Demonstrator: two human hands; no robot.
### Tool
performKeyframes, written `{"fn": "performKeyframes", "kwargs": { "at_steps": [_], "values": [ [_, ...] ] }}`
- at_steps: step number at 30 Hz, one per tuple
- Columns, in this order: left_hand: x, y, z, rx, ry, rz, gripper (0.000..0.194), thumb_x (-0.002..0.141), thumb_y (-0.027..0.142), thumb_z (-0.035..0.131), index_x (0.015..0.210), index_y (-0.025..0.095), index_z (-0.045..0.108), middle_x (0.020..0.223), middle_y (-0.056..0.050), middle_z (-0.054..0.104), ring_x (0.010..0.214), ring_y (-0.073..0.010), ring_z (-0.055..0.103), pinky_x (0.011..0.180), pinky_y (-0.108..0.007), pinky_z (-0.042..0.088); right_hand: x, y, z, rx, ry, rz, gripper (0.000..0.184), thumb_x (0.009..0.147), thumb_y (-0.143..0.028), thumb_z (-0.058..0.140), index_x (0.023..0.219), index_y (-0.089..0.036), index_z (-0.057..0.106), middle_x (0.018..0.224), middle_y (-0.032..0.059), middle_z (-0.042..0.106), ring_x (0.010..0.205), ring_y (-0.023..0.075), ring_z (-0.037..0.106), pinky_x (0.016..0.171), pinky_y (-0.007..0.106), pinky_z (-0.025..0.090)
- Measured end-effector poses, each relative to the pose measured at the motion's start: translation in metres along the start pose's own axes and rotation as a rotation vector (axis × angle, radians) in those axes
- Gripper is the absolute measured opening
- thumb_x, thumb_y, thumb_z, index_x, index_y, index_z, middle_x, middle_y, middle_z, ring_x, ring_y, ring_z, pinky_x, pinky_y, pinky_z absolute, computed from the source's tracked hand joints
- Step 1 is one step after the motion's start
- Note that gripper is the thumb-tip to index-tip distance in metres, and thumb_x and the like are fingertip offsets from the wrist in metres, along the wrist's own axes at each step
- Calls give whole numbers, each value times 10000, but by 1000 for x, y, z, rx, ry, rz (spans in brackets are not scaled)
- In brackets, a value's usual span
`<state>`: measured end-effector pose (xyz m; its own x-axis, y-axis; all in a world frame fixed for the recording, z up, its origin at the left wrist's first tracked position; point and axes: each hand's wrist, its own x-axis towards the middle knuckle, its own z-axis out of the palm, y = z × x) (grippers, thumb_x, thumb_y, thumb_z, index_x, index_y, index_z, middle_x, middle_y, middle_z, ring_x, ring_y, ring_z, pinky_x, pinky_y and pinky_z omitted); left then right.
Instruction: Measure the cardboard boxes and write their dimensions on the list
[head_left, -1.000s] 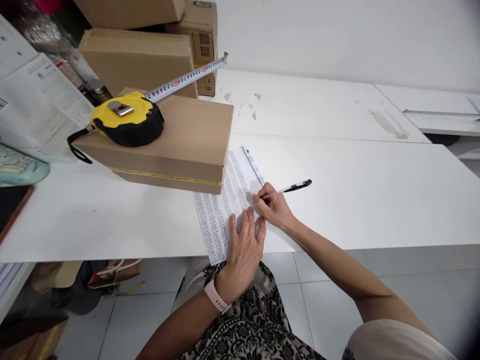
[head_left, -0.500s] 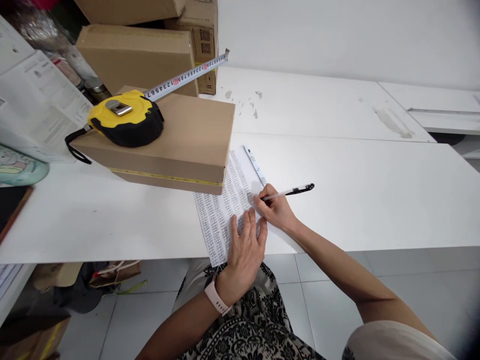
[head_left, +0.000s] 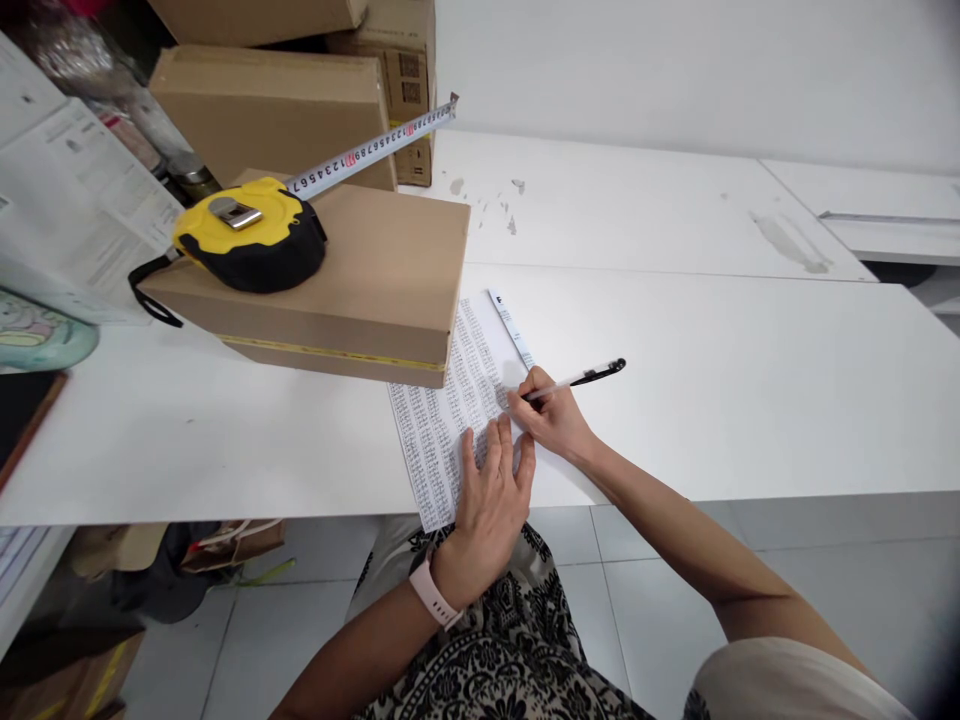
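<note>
The right hand [head_left: 551,415] is pinching a pen [head_left: 577,379] with its tip on the printed sheet [head_left: 450,415], which is overhanging the tabletop's [head_left: 750,390] near edge, while the left hand [head_left: 491,495] is lying flat, fingers spread, on the sheet's near end; to the right the tabletop is lying bare out to its far right corner, whereas the cardboard box [head_left: 360,290] is crowding the sheet's far left corner. Against half a second ago, the pen's cap end is sitting slightly higher and both hands are keeping their places. The box is covering the sheet's far corner, the print is too small to read, and the tape measure [head_left: 247,235] is resting on the box, its blade [head_left: 375,150] reaching toward the far boxes.
</note>
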<state>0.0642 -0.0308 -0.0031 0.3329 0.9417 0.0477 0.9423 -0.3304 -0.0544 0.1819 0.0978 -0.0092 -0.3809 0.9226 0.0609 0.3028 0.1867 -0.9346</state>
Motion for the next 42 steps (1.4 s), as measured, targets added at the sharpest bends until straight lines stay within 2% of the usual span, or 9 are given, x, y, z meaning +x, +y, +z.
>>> {"fn": "performKeyframes", "kwargs": {
  "at_steps": [9,14,20,26,31,37,42],
  "values": [
    [1,0,0,-44,0,-8,694,944,324,630,1547,51,422,1624,-294,342,1513,-429,343,1226,-677,261,1,1,-2,1,51,-19,277,909,-400,631,750,-242,468,600,-70,392,514,101,329,499,275,284],
    [0,0,-3,-46,-6,-1,715,939,327,642,1558,55,409,1632,-283,336,1518,-428,333,1237,-673,241,2,-1,-1,-4,50,-16,289,898,-410,644,748,-246,459,580,-78,366,510,105,324,500,277,281],
    [2,0,-2,2,-19,2,691,955,357,618,1548,61,426,1619,-293,354,1506,-425,361,1208,-671,303,1,-3,-1,-1,41,-14,289,900,-407,636,745,-242,457,589,-75,378,516,101,327,501,275,286],
    [1,0,0,49,-6,8,744,935,391,648,1558,61,410,1623,-293,350,1504,-426,365,1215,-661,292,1,-1,-2,-15,30,11,271,890,-380,637,746,-241,453,567,-82,368,498,94,330,489,268,277],
    [2,2,3,35,7,-6,702,942,376,637,1542,68,442,1611,-297,370,1494,-421,385,1210,-660,300,2,1,-1,-11,38,-24,249,888,-355,627,743,-238,462,600,-70,403,510,93,352,492,266,288],
    [1,2,4,15,12,-16,727,932,375,649,1551,72,418,1635,-286,333,1513,-414,353,1230,-659,252,3,2,-2,-11,66,-21,244,897,-339,619,741,-240,460,570,-80,380,495,93,333,482,268,262],
    [1,1,2,21,-4,-11,695,944,370,632,1544,80,436,1628,-282,350,1503,-414,371,1216,-658,285,3,2,-2,-23,55,-34,232,895,-333,624,750,-239,469,575,-80,389,495,94,340,483,268,263]
  ]
}}
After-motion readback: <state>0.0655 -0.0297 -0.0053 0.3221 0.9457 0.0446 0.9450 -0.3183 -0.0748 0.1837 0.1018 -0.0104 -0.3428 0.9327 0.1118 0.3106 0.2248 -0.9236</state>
